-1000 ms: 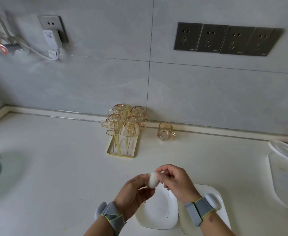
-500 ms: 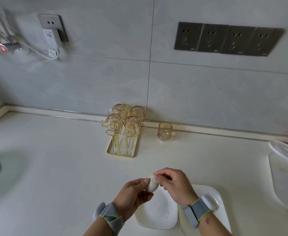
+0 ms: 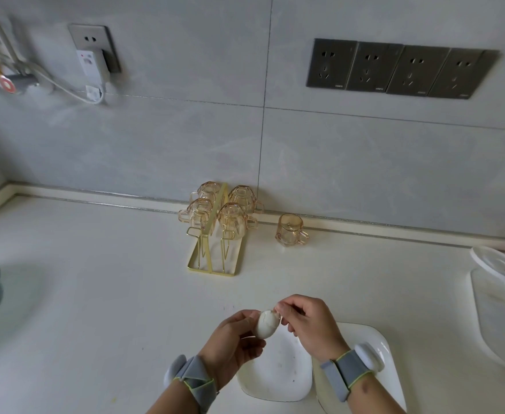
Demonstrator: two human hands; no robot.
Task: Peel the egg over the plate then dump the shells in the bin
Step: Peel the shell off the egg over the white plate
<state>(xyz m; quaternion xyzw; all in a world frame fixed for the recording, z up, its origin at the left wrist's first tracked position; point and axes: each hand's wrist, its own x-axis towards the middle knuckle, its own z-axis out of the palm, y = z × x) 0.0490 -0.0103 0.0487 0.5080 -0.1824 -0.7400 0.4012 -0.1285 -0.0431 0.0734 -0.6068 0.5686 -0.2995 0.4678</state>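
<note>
Your left hand (image 3: 230,345) curls its fingers (image 3: 245,316) shut around the cracked white egg (image 3: 267,324). Your right hand (image 3: 311,327) pinches the egg's top with its fingertips (image 3: 279,309). The egg sits above the small white square plate (image 3: 278,375) on the pale worktop (image 3: 95,294).

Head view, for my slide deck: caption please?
Left hand holds a cracked egg above a white plate; right hand picks shell.

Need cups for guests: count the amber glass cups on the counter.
5. Four hang upside down on the gold rack. One stands upright right of it. None seems hidden.
</note>
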